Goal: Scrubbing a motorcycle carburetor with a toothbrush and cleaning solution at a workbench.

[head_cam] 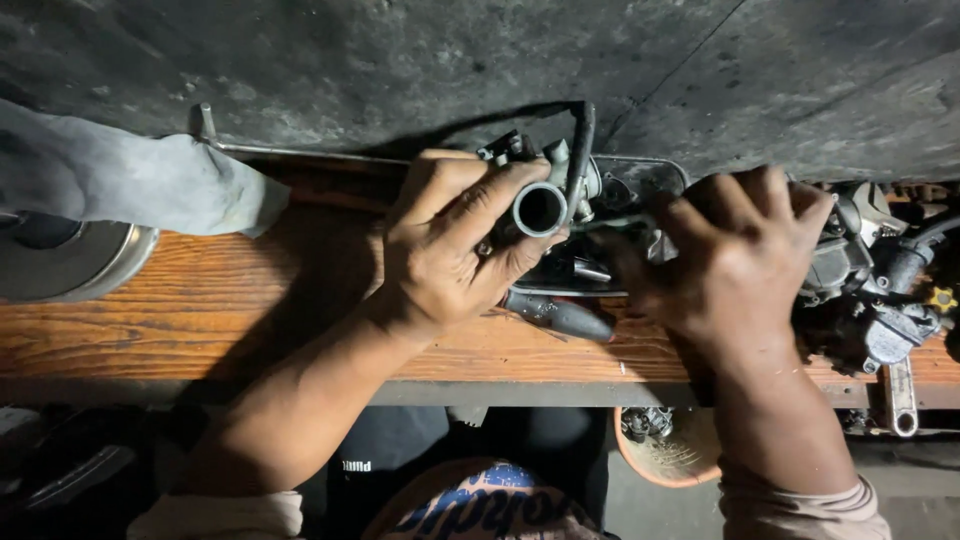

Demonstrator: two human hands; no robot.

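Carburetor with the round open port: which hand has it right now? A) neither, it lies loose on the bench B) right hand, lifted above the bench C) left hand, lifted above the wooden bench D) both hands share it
C: the left hand wraps the carburetor with its port facing the camera, above the wooden bench; the right hand is beside it on a thin tool, not on the carburetor body.
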